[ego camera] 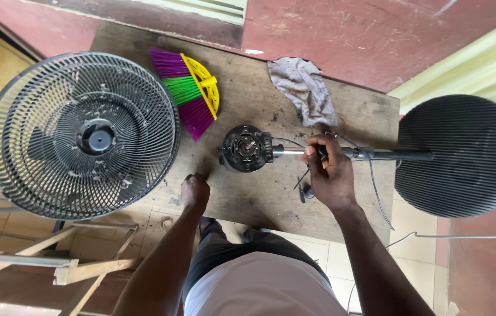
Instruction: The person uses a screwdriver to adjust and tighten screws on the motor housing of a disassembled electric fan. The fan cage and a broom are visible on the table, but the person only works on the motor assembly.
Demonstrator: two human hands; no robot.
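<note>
One fan pole [377, 154], right hand [330, 175] fingers clamped around it, left hand [194, 192] fisted on table [248, 105].

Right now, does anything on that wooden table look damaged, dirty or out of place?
Yes. The black round fan motor lies bare on its side, thin loose wires trailing along the metal stand pole held by the right hand. The black fan guard, detached, overhangs the wooden table, flecked with dust.
</note>
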